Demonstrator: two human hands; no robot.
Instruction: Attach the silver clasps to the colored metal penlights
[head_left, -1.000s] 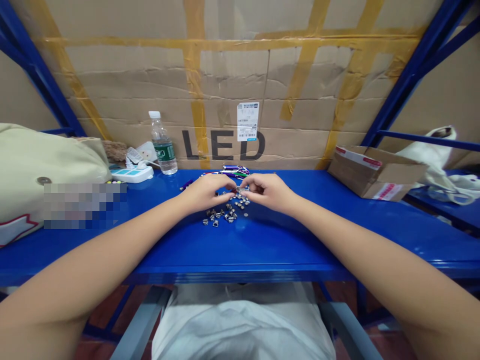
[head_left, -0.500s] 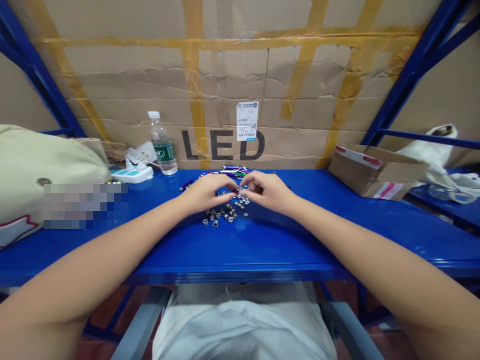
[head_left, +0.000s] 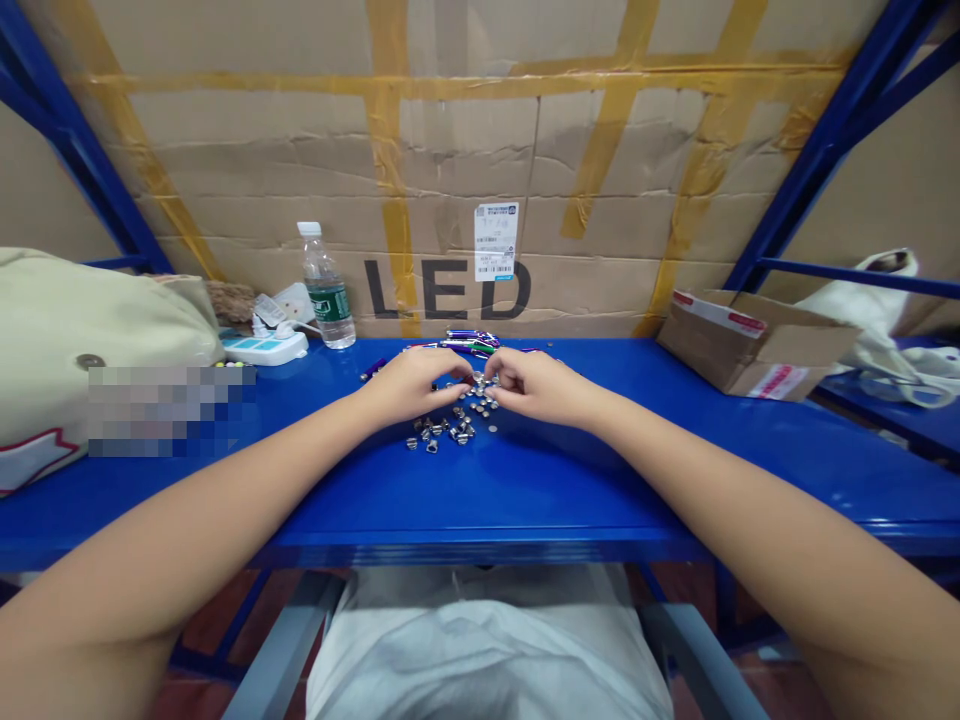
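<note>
Both my hands rest on a blue shelf (head_left: pixel 525 480) over a pile of small silver metal parts (head_left: pixel 450 425). My left hand (head_left: pixel 416 383) has its fingers curled and pinched at the pile's far edge. My right hand (head_left: pixel 529 385) is also curled, its fingertips meeting the left hand's over the parts. Each pinch seems to grip a tiny piece that I cannot make out. Several thin coloured pens or sticks (head_left: pixel 469 342) lie just behind the hands.
A water bottle (head_left: pixel 327 290) and a white power strip (head_left: pixel 264 347) stand at the back left, beside a cream bag (head_left: pixel 82 330). An open cardboard box (head_left: pixel 750 342) sits at the right. A taped carton marked LED (head_left: pixel 450 180) closes the back.
My right hand shifted slightly left and its fingers curled tighter toward the left hand. The left hand hardly moved.
</note>
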